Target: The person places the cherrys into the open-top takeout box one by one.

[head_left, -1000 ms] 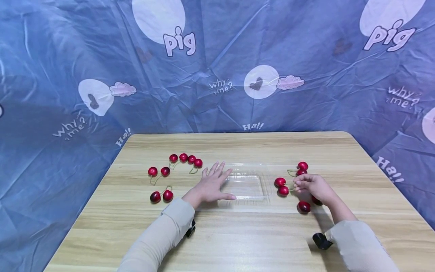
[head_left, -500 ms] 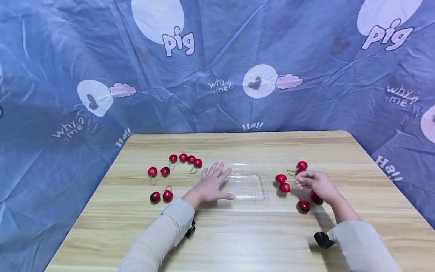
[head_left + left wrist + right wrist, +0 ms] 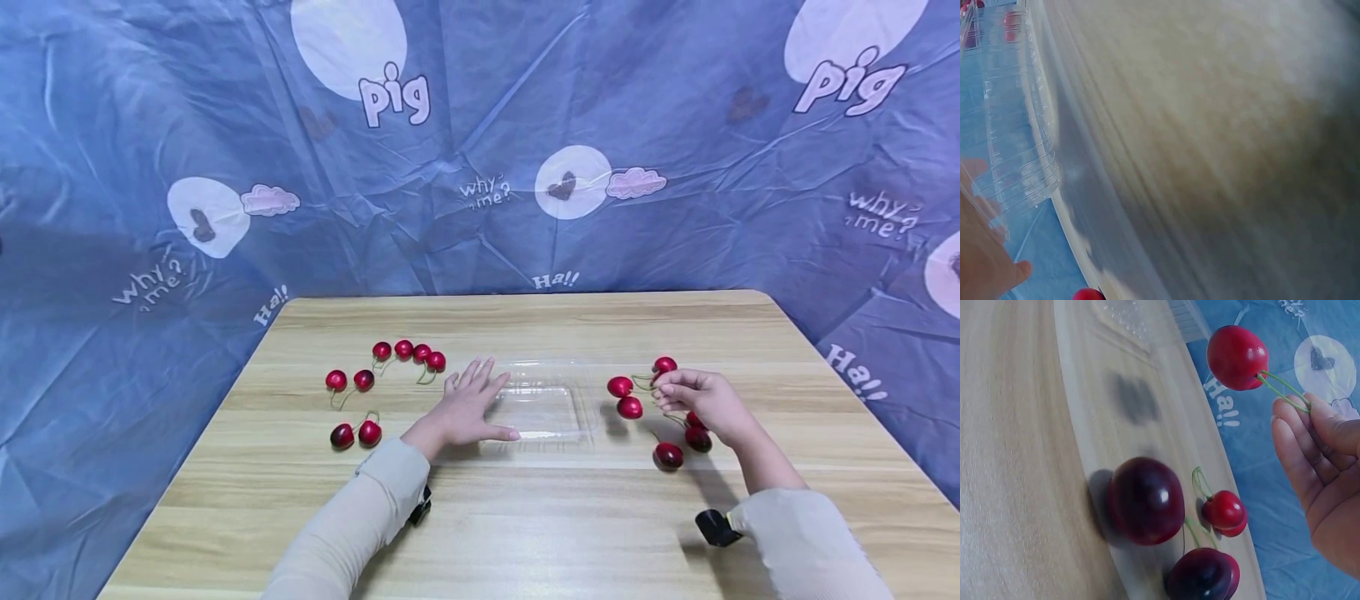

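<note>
My right hand (image 3: 701, 404) pinches the thin green stems of a pair of red cherries (image 3: 630, 407) between thumb and fingertips. In the right wrist view, the held cherries (image 3: 1235, 357) hang out from the stems, clear of the table, with a shadow below. My left hand (image 3: 467, 410) rests spread, fingers straight, over the left side of a clear plastic container (image 3: 547, 413). The left wrist view shows the container's ribbed wall (image 3: 1019, 119) beside the fingers. Under and around my right hand lie more cherries, including a dark one (image 3: 667, 456), partly hidden by the hand.
Several paired cherries (image 3: 370, 433) lie left of the container, with others (image 3: 404, 349) farther back. The wooden table (image 3: 525, 525) ends at a blue printed cloth (image 3: 480, 150) behind it. Black wrist cameras (image 3: 717, 528) hang under the sleeves.
My right hand has risen slightly, lifting the pinched cherries up and away from the table; their shadow now stands apart from them. The left hand and the container have stayed put.
</note>
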A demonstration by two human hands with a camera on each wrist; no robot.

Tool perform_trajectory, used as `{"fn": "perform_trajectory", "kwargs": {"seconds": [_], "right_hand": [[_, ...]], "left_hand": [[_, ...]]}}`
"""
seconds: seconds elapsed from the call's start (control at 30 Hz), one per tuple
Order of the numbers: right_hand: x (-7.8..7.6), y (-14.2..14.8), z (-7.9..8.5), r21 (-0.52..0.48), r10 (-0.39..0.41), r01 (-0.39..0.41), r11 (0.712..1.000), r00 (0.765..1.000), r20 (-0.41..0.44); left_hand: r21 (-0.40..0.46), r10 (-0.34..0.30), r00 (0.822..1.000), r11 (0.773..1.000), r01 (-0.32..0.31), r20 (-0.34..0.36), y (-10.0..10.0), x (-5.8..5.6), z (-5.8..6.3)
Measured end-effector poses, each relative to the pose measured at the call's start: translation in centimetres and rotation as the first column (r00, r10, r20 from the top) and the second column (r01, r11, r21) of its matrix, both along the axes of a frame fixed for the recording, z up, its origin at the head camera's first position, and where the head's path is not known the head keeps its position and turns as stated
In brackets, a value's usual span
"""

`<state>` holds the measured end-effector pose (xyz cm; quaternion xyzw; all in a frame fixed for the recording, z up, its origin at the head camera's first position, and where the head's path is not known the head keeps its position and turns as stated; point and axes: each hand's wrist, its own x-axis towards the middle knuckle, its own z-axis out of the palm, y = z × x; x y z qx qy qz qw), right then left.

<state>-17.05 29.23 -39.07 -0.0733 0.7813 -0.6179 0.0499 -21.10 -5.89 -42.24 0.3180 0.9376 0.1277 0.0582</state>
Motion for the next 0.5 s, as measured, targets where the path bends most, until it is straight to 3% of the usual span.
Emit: {"fn": "perform_trajectory", "kwargs": {"seconds": [0.5], "right_hand": [[0.1,-1.6,1.0,0.012,0.032,-0.031,0.999,0.997,-0.063]], "left_hand": [[0.002,-0.002,1.000,1.000,0.002,0.018,0.0,0.0,0.2]]}}
